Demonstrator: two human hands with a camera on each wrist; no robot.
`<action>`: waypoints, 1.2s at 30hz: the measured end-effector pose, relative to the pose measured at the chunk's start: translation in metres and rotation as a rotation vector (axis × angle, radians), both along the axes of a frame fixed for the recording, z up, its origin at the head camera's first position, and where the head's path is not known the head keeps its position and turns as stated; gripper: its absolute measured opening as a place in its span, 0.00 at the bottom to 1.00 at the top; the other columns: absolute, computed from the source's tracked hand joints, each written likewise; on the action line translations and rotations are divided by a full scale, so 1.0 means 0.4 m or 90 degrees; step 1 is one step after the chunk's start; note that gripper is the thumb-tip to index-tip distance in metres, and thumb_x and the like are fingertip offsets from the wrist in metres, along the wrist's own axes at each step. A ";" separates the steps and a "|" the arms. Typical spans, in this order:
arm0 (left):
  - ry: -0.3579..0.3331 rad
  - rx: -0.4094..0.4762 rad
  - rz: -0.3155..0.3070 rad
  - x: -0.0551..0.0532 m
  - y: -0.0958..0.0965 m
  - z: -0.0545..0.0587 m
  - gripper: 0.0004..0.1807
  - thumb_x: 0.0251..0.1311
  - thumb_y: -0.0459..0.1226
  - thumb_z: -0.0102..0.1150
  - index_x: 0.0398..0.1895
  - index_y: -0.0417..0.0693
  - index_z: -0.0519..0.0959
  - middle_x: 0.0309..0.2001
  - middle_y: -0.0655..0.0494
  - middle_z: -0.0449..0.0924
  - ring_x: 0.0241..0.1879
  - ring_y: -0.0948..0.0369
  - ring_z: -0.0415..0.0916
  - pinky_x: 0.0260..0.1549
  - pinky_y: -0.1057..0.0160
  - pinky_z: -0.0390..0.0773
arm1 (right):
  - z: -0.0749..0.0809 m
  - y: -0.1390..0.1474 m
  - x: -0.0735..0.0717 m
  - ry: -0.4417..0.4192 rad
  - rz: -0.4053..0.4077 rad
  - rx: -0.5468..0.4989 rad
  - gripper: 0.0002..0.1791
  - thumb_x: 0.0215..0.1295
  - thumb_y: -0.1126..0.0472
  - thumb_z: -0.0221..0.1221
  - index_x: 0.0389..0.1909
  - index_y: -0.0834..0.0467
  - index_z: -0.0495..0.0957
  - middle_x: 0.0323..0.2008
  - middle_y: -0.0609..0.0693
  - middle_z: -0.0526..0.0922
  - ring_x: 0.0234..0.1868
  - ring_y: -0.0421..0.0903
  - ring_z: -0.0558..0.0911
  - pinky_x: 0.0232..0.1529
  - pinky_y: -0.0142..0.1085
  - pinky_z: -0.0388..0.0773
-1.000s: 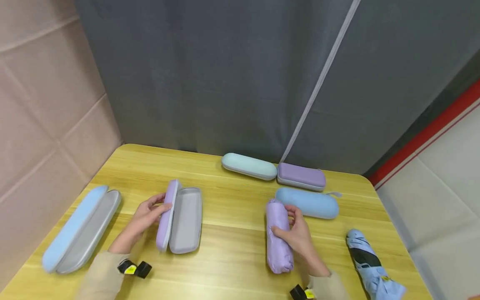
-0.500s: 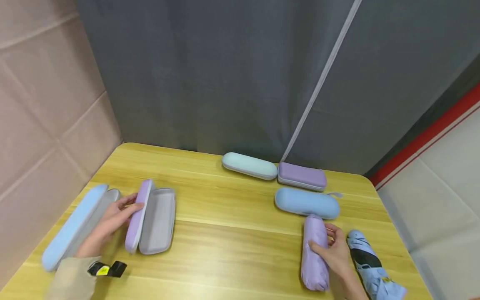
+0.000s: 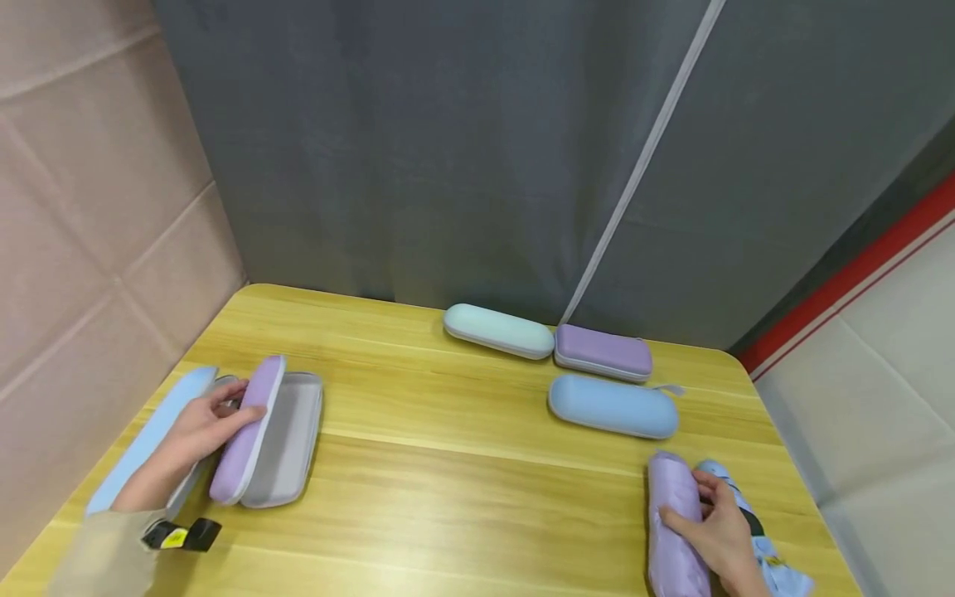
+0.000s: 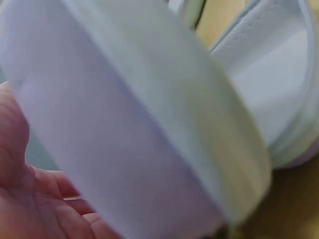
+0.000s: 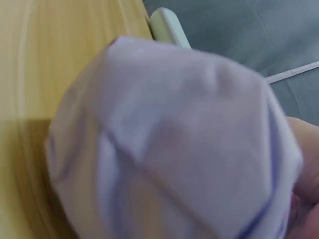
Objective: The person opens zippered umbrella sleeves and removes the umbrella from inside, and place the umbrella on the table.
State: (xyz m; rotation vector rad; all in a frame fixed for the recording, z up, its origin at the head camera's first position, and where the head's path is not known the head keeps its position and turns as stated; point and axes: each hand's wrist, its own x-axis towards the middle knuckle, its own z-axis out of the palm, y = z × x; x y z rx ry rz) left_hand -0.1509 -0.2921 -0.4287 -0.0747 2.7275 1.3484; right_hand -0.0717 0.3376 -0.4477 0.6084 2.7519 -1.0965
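At the left of the head view, my left hand point(image 3: 197, 427) grips the raised lid of an open purple hard case point(image 3: 240, 444), thumb on its near face. The case's grey inside faces right; in the left wrist view, the purple lid point(image 4: 94, 124) fills much of the picture. My right hand point(image 3: 716, 531) holds a rolled purple folding umbrella point(image 3: 674, 526) at the right front, thumb over its top side. The umbrella's bunched end point(image 5: 184, 134) hides most of the fingers in the right wrist view.
An open light-blue case point(image 3: 142, 448) lies at the far left, partly behind the left arm. Mint point(image 3: 498, 331), purple point(image 3: 603, 352) and blue point(image 3: 613, 406) closed cases lie at the back right. A blue folding umbrella point(image 3: 779, 576) lies beside the right hand, partly covered by it.
My left hand has moved the open purple case left, up beside the light-blue case. My right hand has carried the purple umbrella right and nearer, beside the blue umbrella.
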 end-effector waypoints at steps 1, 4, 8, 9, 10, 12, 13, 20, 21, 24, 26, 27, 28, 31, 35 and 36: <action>0.010 -0.018 0.002 0.000 0.001 0.002 0.38 0.59 0.40 0.58 0.63 0.21 0.56 0.43 0.30 0.74 0.29 0.75 0.69 0.26 0.69 0.75 | -0.001 0.005 0.001 0.001 0.005 0.010 0.51 0.49 0.52 0.68 0.65 0.70 0.49 0.57 0.72 0.64 0.50 0.61 0.72 0.38 0.39 0.75; 0.057 -0.098 -0.002 -0.001 0.007 0.007 0.39 0.54 0.40 0.63 0.60 0.21 0.60 0.33 0.39 0.76 0.27 0.64 0.71 0.22 0.65 0.74 | -0.002 0.019 0.007 0.005 0.023 0.042 0.51 0.49 0.52 0.69 0.64 0.70 0.49 0.57 0.73 0.64 0.51 0.63 0.72 0.41 0.44 0.75; 0.116 -0.216 -0.013 0.000 0.018 0.011 0.43 0.48 0.44 0.67 0.58 0.19 0.62 0.42 0.26 0.74 0.35 0.43 0.74 0.31 0.51 0.75 | 0.000 0.036 0.017 0.015 0.047 0.091 0.50 0.48 0.52 0.69 0.63 0.71 0.51 0.55 0.74 0.65 0.50 0.65 0.73 0.42 0.48 0.75; 0.123 -0.238 -0.014 0.000 0.020 0.012 0.44 0.47 0.45 0.68 0.58 0.19 0.63 0.46 0.23 0.71 0.39 0.39 0.73 0.33 0.47 0.74 | 0.000 0.041 0.019 0.020 0.054 0.100 0.49 0.47 0.52 0.69 0.62 0.71 0.52 0.55 0.75 0.65 0.50 0.65 0.73 0.43 0.49 0.74; 0.124 -0.261 -0.015 0.000 0.021 0.013 0.45 0.46 0.46 0.68 0.58 0.19 0.62 0.50 0.20 0.67 0.42 0.36 0.71 0.35 0.44 0.73 | 0.000 0.045 0.021 0.022 0.059 0.107 0.49 0.47 0.53 0.69 0.62 0.71 0.52 0.55 0.75 0.65 0.49 0.66 0.73 0.44 0.50 0.74; 0.110 -0.296 -0.017 0.000 0.022 0.014 0.48 0.45 0.49 0.68 0.59 0.19 0.61 0.53 0.18 0.62 0.46 0.33 0.68 0.35 0.40 0.71 | -0.001 0.055 0.025 0.025 0.067 0.119 0.49 0.47 0.54 0.70 0.62 0.72 0.51 0.55 0.76 0.64 0.50 0.67 0.72 0.45 0.51 0.73; 0.105 -0.308 -0.017 0.000 0.022 0.013 0.49 0.44 0.49 0.68 0.59 0.20 0.61 0.53 0.18 0.62 0.45 0.33 0.68 0.34 0.40 0.72 | -0.002 0.059 0.027 0.028 0.070 0.123 0.50 0.46 0.54 0.70 0.62 0.72 0.51 0.55 0.77 0.64 0.50 0.67 0.72 0.46 0.52 0.72; 0.083 -0.344 -0.015 -0.001 0.017 -0.001 0.53 0.40 0.52 0.70 0.60 0.20 0.60 0.51 0.20 0.62 0.38 0.37 0.71 0.26 0.43 0.73 | -0.014 0.082 0.040 0.087 0.078 0.168 0.48 0.43 0.57 0.72 0.58 0.74 0.54 0.50 0.79 0.67 0.46 0.69 0.74 0.43 0.53 0.73; 0.083 -0.346 -0.014 -0.001 0.018 -0.002 0.53 0.40 0.52 0.70 0.60 0.20 0.60 0.51 0.20 0.62 0.38 0.37 0.71 0.26 0.43 0.73 | -0.015 0.083 0.041 0.095 0.082 0.172 0.48 0.42 0.57 0.72 0.57 0.74 0.55 0.50 0.79 0.67 0.45 0.69 0.74 0.42 0.53 0.73; 0.085 -0.347 -0.010 0.002 0.022 -0.005 0.53 0.40 0.52 0.70 0.60 0.20 0.59 0.51 0.19 0.61 0.39 0.34 0.70 0.26 0.41 0.73 | -0.018 0.087 0.042 0.112 0.093 0.176 0.48 0.41 0.58 0.73 0.56 0.75 0.55 0.48 0.79 0.68 0.44 0.69 0.75 0.41 0.53 0.73; 0.091 -0.348 -0.007 0.003 0.026 -0.008 0.53 0.40 0.53 0.70 0.60 0.21 0.59 0.51 0.19 0.61 0.39 0.33 0.70 0.26 0.40 0.73 | -0.019 0.087 0.041 0.112 0.101 0.175 0.47 0.42 0.59 0.73 0.56 0.74 0.55 0.48 0.79 0.68 0.44 0.69 0.74 0.42 0.54 0.73; 0.098 -0.348 -0.006 0.005 0.029 -0.009 0.53 0.40 0.52 0.71 0.59 0.21 0.60 0.51 0.18 0.61 0.40 0.32 0.69 0.27 0.39 0.73 | -0.018 0.088 0.041 0.112 0.105 0.176 0.47 0.42 0.59 0.72 0.56 0.75 0.55 0.48 0.78 0.68 0.44 0.69 0.75 0.41 0.54 0.73; 0.106 -0.349 -0.003 0.006 0.030 -0.012 0.53 0.39 0.52 0.71 0.59 0.21 0.60 0.51 0.18 0.61 0.40 0.31 0.69 0.27 0.38 0.73 | -0.018 0.087 0.040 0.107 0.109 0.177 0.47 0.42 0.59 0.72 0.57 0.75 0.55 0.48 0.78 0.68 0.44 0.69 0.74 0.42 0.54 0.73; 0.137 -0.352 0.004 0.014 0.037 -0.016 0.52 0.38 0.52 0.72 0.58 0.22 0.62 0.50 0.19 0.62 0.40 0.32 0.69 0.26 0.38 0.72 | -0.012 0.086 0.036 0.090 0.126 0.176 0.47 0.44 0.58 0.71 0.57 0.76 0.55 0.49 0.78 0.67 0.46 0.70 0.73 0.45 0.56 0.71; 0.173 -0.353 0.015 0.025 0.044 -0.018 0.51 0.37 0.52 0.73 0.57 0.23 0.63 0.48 0.20 0.64 0.39 0.31 0.68 0.24 0.38 0.72 | 0.001 0.083 0.027 0.043 0.144 0.180 0.48 0.46 0.55 0.70 0.58 0.78 0.55 0.52 0.79 0.65 0.51 0.72 0.69 0.49 0.60 0.67; 0.178 -0.354 0.020 0.028 0.048 -0.017 0.51 0.36 0.51 0.73 0.57 0.23 0.63 0.48 0.20 0.64 0.39 0.31 0.68 0.24 0.38 0.72 | 0.004 0.082 0.024 0.031 0.147 0.183 0.48 0.46 0.54 0.70 0.58 0.78 0.55 0.52 0.79 0.64 0.52 0.72 0.68 0.50 0.61 0.66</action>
